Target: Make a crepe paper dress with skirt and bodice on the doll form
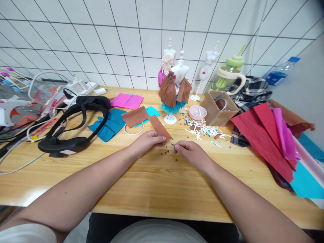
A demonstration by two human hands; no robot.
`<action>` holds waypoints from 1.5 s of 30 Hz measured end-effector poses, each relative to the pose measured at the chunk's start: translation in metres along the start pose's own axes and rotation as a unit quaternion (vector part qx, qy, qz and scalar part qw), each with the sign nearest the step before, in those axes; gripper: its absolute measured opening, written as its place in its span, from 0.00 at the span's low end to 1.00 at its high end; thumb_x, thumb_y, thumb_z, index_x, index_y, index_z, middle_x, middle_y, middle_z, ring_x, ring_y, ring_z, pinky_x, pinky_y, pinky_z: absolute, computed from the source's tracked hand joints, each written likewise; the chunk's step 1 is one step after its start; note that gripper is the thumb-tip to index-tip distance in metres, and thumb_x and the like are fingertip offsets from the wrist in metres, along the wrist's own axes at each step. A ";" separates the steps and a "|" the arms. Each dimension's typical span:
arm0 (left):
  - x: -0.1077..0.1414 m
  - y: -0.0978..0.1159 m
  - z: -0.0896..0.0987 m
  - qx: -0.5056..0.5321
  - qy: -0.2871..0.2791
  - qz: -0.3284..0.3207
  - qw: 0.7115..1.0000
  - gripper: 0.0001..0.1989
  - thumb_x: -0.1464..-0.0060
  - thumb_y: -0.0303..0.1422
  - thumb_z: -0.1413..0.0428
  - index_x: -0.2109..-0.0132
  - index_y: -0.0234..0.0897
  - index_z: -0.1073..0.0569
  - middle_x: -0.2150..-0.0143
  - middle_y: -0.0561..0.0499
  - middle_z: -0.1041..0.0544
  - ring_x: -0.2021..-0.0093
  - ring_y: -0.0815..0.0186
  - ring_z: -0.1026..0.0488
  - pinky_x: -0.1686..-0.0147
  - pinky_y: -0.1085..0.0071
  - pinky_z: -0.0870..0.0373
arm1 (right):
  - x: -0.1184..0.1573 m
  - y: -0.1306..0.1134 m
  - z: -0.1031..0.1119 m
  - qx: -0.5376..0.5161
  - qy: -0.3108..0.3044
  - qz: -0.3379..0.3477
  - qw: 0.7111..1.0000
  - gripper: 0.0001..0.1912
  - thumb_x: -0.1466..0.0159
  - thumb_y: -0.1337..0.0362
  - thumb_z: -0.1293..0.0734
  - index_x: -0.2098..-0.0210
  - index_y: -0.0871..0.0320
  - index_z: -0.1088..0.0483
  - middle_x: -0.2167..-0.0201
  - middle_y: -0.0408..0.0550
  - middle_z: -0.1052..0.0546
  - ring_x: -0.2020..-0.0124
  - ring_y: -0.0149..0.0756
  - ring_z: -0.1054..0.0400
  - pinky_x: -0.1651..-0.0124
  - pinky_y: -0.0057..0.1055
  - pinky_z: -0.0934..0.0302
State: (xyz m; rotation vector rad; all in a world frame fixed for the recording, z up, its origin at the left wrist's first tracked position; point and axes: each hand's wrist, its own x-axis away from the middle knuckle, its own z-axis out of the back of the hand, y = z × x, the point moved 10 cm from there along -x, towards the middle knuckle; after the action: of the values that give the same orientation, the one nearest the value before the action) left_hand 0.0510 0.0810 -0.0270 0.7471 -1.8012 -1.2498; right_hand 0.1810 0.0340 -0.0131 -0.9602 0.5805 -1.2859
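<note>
My left hand pinches a brown crepe-paper strip between thumb and fingers. The strip slants down to the right, and its near end has a jagged edge. Just right of that end, my right hand is closed with a small dark tip poking out from its fingers; what it belongs to is hidden. Small brown paper scraps lie on the table between and below the hands. Beyond them stands a mini dress form wearing brown and blue paper ruffles. A wider brown paper piece lies behind my left hand.
To the left are a black headset, cables and a white glue gun. White paper bits, a pink bowl and a cardboard box stand right of centre. Colored paper sheets spread along the right side.
</note>
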 end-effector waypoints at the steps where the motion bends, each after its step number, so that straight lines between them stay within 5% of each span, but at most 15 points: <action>1: 0.000 0.000 0.000 0.011 0.001 0.000 1.000 0.11 0.57 0.36 0.34 0.68 0.33 0.21 0.71 0.52 0.22 0.70 0.68 0.28 0.64 0.71 0.34 | 0.000 0.001 0.000 -0.010 0.005 -0.005 1.000 0.16 0.35 0.53 0.43 0.70 0.55 0.31 0.78 0.39 0.31 0.73 0.32 0.37 0.69 0.28 0.47; 8: 0.000 0.002 -0.005 0.021 -0.019 -0.003 1.000 0.10 0.55 0.36 0.35 0.68 0.33 0.21 0.70 0.51 0.21 0.69 0.67 0.28 0.62 0.69 0.34 | 0.005 -0.001 -0.020 -0.101 -0.040 -0.016 0.994 0.12 0.31 0.52 0.46 0.63 0.52 0.41 0.75 0.37 0.27 0.80 0.28 0.36 0.75 0.26 0.43; 35: 0.004 0.004 -0.012 -0.007 -0.042 -0.003 0.999 0.14 0.57 0.39 0.33 0.66 0.32 0.21 0.68 0.48 0.21 0.67 0.64 0.28 0.62 0.67 0.35 | 0.006 -0.012 -0.023 -0.155 -0.028 -0.004 0.987 0.13 0.30 0.53 0.48 0.66 0.53 0.44 0.74 0.38 0.28 0.82 0.27 0.36 0.76 0.25 0.41; 42: 0.002 0.011 0.011 0.040 0.072 -0.032 0.996 0.14 0.58 0.39 0.33 0.66 0.33 0.22 0.70 0.52 0.23 0.68 0.68 0.30 0.63 0.70 0.35 | 0.007 -0.003 -0.001 -0.248 0.042 -0.040 0.967 0.13 0.34 0.52 0.39 0.67 0.54 0.40 0.80 0.33 0.37 0.85 0.24 0.46 0.82 0.22 0.48; 45: 0.004 0.026 0.031 0.028 0.146 -0.102 0.984 0.14 0.57 0.39 0.34 0.67 0.33 0.23 0.71 0.53 0.25 0.69 0.69 0.32 0.64 0.71 0.36 | 0.016 -0.009 -0.035 -0.406 -0.105 -0.099 0.903 0.16 0.36 0.48 0.36 0.65 0.55 0.38 0.77 0.38 0.30 0.83 0.27 0.38 0.79 0.26 0.38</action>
State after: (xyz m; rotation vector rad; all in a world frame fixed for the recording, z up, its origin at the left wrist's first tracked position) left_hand 0.0215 0.1014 -0.0074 1.1088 -1.5543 -1.1530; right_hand 0.1508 0.0092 -0.0210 -1.8646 0.8895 -1.0882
